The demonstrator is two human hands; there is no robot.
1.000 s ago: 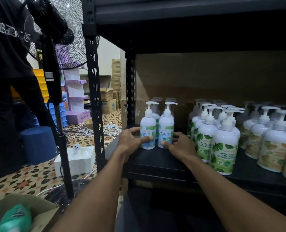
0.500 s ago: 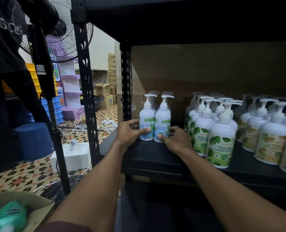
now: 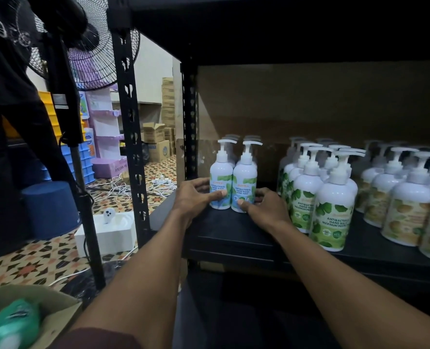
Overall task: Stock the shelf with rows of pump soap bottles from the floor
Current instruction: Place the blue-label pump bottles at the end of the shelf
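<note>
Two mint bottles [image 3: 233, 183] stand on the shelf [image 3: 234, 238], left of the bottle rows [image 3: 319, 197].

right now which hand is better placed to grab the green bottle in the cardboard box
Left hand, probably. Both hands grip cool mint bottles, but the cardboard box with the green bottle lies low on the left; the right hand would have to cross over.

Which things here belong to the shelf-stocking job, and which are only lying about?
Job: white plastic cool-mint pump bottles, gripped by the left hand and right hand; black metal shelf; rows of white green-leaf pump bottles.
Lying about: black standing fan; dark blue round container; white box on the floor; white cables; brown cardboard cartons.
</note>
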